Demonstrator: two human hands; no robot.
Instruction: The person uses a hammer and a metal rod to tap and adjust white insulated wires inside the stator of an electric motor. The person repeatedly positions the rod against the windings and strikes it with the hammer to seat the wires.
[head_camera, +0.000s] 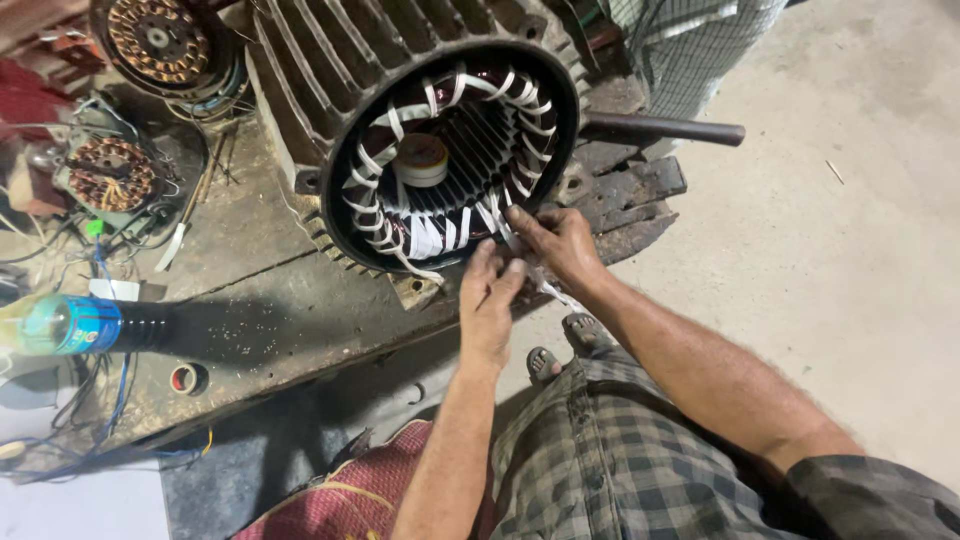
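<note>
Head view looks down on a large dark finned metal motor housing (330, 60) lying on its side on the worn grey table (250, 300), its round opening turned toward the person so the copper windings bound with white tape (440, 225) are within reach. At the 5 o'clock edge of that opening, both hands meet. The left hand (488, 300) has its fingers pinched shut on a thin white tape strip (540, 285), and the right hand (560, 243) pinches the same strip close to the coil. A white tape roll (421, 160) rests inside the bore. A blue-labelled plastic bottle (75, 323) lies at 9 o'clock.
</note>
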